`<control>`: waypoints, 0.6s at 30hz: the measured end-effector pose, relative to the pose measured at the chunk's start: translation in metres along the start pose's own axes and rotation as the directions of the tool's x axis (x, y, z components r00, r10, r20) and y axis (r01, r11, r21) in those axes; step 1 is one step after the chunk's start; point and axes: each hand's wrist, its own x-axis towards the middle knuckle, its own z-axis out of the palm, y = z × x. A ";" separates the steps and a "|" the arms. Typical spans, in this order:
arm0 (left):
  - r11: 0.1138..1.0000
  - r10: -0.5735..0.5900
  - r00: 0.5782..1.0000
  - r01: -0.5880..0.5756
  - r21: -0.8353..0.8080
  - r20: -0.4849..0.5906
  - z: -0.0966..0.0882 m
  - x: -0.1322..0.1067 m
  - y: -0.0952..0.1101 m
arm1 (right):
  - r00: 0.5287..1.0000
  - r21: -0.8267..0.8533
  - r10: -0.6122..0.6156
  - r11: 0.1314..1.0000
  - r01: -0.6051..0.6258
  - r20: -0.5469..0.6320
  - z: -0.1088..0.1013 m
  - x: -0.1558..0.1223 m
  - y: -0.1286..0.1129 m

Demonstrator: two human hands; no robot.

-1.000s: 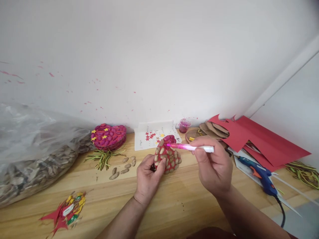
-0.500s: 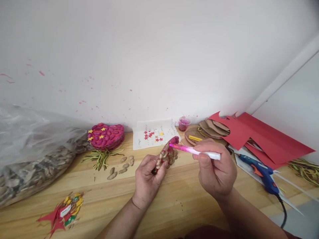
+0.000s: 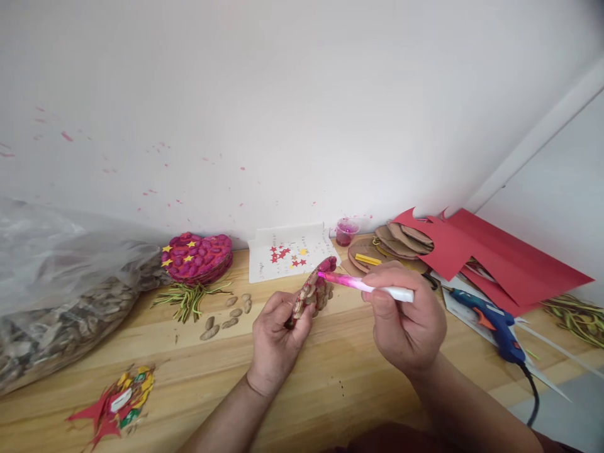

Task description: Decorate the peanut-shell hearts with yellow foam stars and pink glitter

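My left hand pinches the lower edge of a small shell-covered craft piece, held tilted above the wooden table. Its top shells are painted pink, the lower ones are bare tan. My right hand is closed on a pink-stained white brush, whose tip touches the upper part of the piece.
A stack of pink painted pieces with yellow stars and green strips sit left of centre, loose shells beside them. A plastic bag of shells fills the left. Star sheet, paint cup, cardboard discs, red paper, blue glue gun, paper scraps.
My left hand has turned the piece from face-on to nearly edge-on. The brush tip stays at its upper part, and both hands have shifted slightly left.
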 end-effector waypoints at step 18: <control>1.000 0.031 1.000 -0.031 -0.001 0.006 -0.001 0.002 0.004 | 0.992 0.021 -0.010 1.000 0.007 0.126 0.000 -0.003 0.001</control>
